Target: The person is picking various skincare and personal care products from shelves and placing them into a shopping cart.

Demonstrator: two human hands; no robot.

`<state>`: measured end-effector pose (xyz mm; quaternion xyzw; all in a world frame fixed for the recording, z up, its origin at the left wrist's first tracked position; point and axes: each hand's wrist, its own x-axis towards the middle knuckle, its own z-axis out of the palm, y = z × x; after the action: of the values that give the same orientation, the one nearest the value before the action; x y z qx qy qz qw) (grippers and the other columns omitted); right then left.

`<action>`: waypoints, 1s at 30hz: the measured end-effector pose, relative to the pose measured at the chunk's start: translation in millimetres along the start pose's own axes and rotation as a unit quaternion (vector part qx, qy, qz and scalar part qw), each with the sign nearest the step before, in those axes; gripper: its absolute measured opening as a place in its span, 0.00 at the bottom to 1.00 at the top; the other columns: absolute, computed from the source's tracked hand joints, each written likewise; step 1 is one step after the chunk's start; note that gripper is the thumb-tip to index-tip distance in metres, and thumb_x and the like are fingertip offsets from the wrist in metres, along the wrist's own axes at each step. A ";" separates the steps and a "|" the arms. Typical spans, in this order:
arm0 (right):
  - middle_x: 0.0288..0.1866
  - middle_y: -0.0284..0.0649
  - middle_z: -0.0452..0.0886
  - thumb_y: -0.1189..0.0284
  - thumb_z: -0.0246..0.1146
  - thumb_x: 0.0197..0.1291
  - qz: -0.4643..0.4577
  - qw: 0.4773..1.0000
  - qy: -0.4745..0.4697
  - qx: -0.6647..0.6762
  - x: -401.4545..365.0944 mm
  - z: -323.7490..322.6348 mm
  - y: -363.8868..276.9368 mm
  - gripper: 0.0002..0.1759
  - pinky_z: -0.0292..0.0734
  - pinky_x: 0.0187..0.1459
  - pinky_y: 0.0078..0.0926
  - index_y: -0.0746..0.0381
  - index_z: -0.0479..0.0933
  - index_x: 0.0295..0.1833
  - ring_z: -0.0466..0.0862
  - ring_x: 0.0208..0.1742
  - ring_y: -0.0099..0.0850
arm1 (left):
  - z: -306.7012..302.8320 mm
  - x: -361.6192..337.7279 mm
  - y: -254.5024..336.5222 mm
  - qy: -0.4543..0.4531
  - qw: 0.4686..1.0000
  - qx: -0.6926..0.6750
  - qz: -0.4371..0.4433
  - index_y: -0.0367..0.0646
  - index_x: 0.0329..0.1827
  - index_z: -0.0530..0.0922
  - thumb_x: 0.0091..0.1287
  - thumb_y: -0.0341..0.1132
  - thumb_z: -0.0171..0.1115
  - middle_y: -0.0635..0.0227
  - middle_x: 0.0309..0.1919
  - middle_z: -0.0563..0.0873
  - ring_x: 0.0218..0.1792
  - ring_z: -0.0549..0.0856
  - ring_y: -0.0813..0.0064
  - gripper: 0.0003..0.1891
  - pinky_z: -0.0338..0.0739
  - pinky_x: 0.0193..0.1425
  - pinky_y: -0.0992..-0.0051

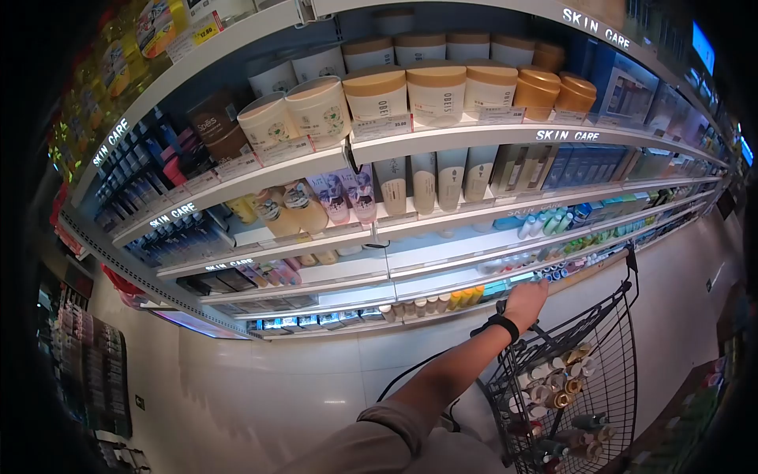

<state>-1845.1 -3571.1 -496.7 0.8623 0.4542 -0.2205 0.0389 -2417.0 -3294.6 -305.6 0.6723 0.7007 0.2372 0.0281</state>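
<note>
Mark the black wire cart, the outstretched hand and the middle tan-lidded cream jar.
Black wire cart (609, 347), head view, side mesh.
Outstretched hand (525, 302), head view, its back.
Middle tan-lidded cream jar (436, 96), head view, label.

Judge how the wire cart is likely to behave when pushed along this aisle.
The cart would probably roll easily, since the floor looks smooth and glossy. Its wire frame looks stiff, so it should not flex. The bottles lie loose inside and fill only part of it, so they may shift and rattle, and the load seems fairly light.
</note>
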 end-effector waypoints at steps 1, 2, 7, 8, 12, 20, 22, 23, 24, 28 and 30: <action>0.38 0.47 0.88 0.52 0.57 0.61 -0.009 1.000 0.002 -0.003 -5.0 6.4 -5.2 0.23 0.78 0.49 0.44 0.58 0.87 0.42 0.87 0.45 0.44 | -2.4 -5.0 -2.5 -0.010 1.000 0.003 -0.001 0.38 0.47 0.74 0.60 0.24 0.60 0.58 0.26 0.87 0.30 0.89 0.58 0.12 0.84 0.33 0.65; 0.38 0.47 0.88 0.51 0.57 0.61 -0.019 1.000 0.004 -0.006 -9.7 12.2 -9.7 0.23 0.78 0.49 0.44 0.58 0.87 0.42 0.87 0.45 0.45 | -4.6 -11.1 -4.4 0.000 1.000 -0.001 -0.001 0.38 0.46 0.75 0.60 0.24 0.60 0.58 0.26 0.87 0.30 0.89 0.57 0.11 0.84 0.33 0.63; 0.35 0.47 0.88 0.51 0.56 0.59 -0.047 0.998 0.024 -0.019 -21.9 24.5 -14.9 0.23 0.79 0.46 0.45 0.58 0.88 0.39 0.87 0.43 0.47 | -4.6 -33.5 -12.4 0.004 1.000 0.027 -0.002 0.38 0.45 0.75 0.59 0.25 0.61 0.56 0.26 0.87 0.30 0.89 0.56 0.11 0.83 0.31 0.61; 0.35 0.47 0.88 0.51 0.56 0.59 -0.047 0.998 0.031 -0.020 -20.6 24.2 -9.4 0.24 0.80 0.45 0.45 0.58 0.88 0.38 0.87 0.43 0.47 | -8.3 -36.9 -17.2 0.010 0.999 0.039 -0.001 0.38 0.45 0.75 0.59 0.26 0.60 0.56 0.27 0.87 0.30 0.89 0.56 0.11 0.83 0.32 0.61; 0.33 0.48 0.88 0.50 0.56 0.58 -0.016 0.998 0.065 -0.015 -40.6 11.0 24.3 0.24 0.80 0.43 0.46 0.57 0.88 0.35 0.88 0.41 0.49 | -25.4 -59.6 -18.7 -0.003 0.996 0.084 -0.015 0.39 0.46 0.75 0.59 0.27 0.61 0.56 0.28 0.87 0.30 0.89 0.56 0.12 0.83 0.32 0.59; 0.32 0.44 0.88 0.55 0.61 0.58 0.023 0.990 0.136 0.006 -68.1 -12.2 -0.7 0.18 0.82 0.39 0.47 0.58 0.88 0.35 0.88 0.36 0.47 | -69.5 -115.2 -6.4 -0.037 0.986 0.155 -0.052 0.40 0.43 0.73 0.58 0.29 0.63 0.54 0.28 0.87 0.30 0.88 0.53 0.12 0.83 0.35 0.57; 0.31 0.45 0.88 0.56 0.62 0.58 0.022 0.988 0.150 0.009 -74.5 -18.8 -2.1 0.18 0.82 0.38 0.46 0.58 0.88 0.35 0.88 0.36 0.46 | -78.6 -132.9 -6.5 -0.034 0.984 0.165 -0.057 0.39 0.44 0.73 0.58 0.30 0.64 0.53 0.27 0.86 0.31 0.88 0.51 0.13 0.83 0.35 0.56; 0.31 0.46 0.87 0.56 0.62 0.59 0.013 0.986 0.168 0.006 -79.5 -20.3 -3.8 0.17 0.82 0.37 0.46 0.58 0.87 0.34 0.88 0.35 0.46 | -82.8 -140.9 -6.7 -0.021 0.983 0.171 -0.056 0.39 0.44 0.73 0.57 0.30 0.65 0.53 0.27 0.86 0.31 0.88 0.50 0.13 0.82 0.35 0.55; 0.30 0.47 0.86 0.57 0.62 0.59 0.003 0.981 0.194 0.013 -78.5 -20.5 -1.2 0.16 0.81 0.36 0.47 0.59 0.87 0.32 0.87 0.34 0.47 | -85.3 -148.3 -5.5 -0.033 0.984 0.159 -0.079 0.39 0.44 0.73 0.58 0.30 0.65 0.53 0.27 0.86 0.31 0.87 0.50 0.13 0.82 0.36 0.54; 0.28 0.48 0.86 0.58 0.62 0.60 -0.012 0.978 0.206 0.027 -84.8 -34.9 -6.6 0.16 0.81 0.36 0.47 0.59 0.86 0.31 0.87 0.33 0.48 | -95.9 -180.3 -13.8 -0.032 0.983 0.146 -0.108 0.39 0.45 0.71 0.55 0.31 0.66 0.48 0.28 0.85 0.32 0.86 0.45 0.17 0.80 0.36 0.50; 0.28 0.48 0.86 0.58 0.62 0.60 -0.015 0.978 0.205 0.028 -88.7 -27.2 -4.5 0.16 0.81 0.36 0.47 0.60 0.86 0.31 0.87 0.33 0.48 | -105.2 -197.4 -18.0 -0.031 0.977 0.169 -0.124 0.39 0.44 0.72 0.58 0.30 0.64 0.53 0.27 0.86 0.32 0.87 0.49 0.13 0.81 0.35 0.52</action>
<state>-1882.8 -3629.1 -434.7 0.8829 0.4594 -0.0517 -0.0823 -2452.8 -3514.0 -274.3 0.5823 0.8073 0.0891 -0.0347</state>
